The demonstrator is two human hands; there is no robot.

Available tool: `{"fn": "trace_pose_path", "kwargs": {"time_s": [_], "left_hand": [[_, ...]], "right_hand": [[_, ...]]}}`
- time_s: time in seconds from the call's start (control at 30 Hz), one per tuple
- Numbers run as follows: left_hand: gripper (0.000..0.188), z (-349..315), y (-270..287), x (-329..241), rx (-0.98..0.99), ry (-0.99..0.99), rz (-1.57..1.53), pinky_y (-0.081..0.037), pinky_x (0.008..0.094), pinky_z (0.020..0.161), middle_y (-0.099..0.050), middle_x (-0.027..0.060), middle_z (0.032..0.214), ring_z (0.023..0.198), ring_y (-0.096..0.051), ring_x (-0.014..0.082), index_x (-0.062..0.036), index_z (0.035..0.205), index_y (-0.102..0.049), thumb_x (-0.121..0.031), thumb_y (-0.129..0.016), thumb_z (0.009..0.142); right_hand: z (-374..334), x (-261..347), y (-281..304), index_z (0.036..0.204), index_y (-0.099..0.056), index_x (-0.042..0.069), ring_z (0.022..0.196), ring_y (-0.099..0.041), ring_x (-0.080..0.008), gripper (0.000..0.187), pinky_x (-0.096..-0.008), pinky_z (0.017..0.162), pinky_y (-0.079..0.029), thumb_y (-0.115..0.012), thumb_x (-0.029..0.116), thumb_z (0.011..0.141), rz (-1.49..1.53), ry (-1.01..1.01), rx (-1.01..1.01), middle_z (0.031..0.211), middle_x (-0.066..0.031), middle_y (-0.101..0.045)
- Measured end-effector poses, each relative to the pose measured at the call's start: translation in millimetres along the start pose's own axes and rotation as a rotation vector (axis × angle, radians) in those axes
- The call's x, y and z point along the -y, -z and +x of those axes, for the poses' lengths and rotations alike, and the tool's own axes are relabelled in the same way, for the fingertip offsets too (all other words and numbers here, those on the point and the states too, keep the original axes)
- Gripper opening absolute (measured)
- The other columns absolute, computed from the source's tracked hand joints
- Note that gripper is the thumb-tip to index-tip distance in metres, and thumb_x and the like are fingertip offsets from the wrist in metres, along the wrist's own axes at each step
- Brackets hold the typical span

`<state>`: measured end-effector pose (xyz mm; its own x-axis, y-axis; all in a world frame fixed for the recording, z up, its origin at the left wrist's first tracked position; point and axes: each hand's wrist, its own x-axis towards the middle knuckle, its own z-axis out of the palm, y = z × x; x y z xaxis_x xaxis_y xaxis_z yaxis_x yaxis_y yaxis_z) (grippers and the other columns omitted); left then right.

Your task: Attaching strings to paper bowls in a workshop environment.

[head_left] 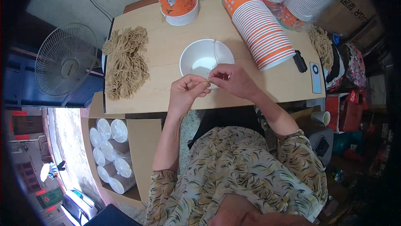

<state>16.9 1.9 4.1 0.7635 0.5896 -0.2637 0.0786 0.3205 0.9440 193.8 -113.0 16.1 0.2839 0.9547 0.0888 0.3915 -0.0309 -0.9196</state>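
A white paper bucket (186, 59) stands upright on the table before me, its mouth facing up. Over its far rim and down inside runs a thin pale cord (215, 50). At the bucket's near edge my left hand (186, 91) and my right hand (236, 82) meet, fingertips almost touching. Both are closed in a pinch on a thin cord, most of which the fingers cover. Bundles of tan cord (127, 65) lie at the table's left side.
A long stack of orange-and-white buckets (263, 34) lies at the right, near a black object (300, 62) and a phone (315, 78). An orange lidded bucket (177, 2) stands at the back. Left are a fan (69, 61) and a carton (144, 142) of bagged white cups.
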Motion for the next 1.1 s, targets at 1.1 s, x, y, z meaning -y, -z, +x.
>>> {"fn": "trace_pose_path", "kwargs": {"time_s": [1.1], "left_hand": [[0.006,2.9,-9.4,-3.2,-0.036,-0.067,-0.029,-0.058,0.0222,0.072,-0.074,0.0097,0.088,0.081,-0.072,0.0131,0.0016,0.100,-0.068,-0.002,-0.066,0.095]], "right_hand": [[4.2,-5.5,-1.4,0.096,-0.067,-0.002,0.073,-0.062,-0.0045,0.009,-0.0225,0.067,-0.050,-0.067,0.007,0.094,0.237,-0.081,0.091,0.079,-0.0002,-0.069]]}}
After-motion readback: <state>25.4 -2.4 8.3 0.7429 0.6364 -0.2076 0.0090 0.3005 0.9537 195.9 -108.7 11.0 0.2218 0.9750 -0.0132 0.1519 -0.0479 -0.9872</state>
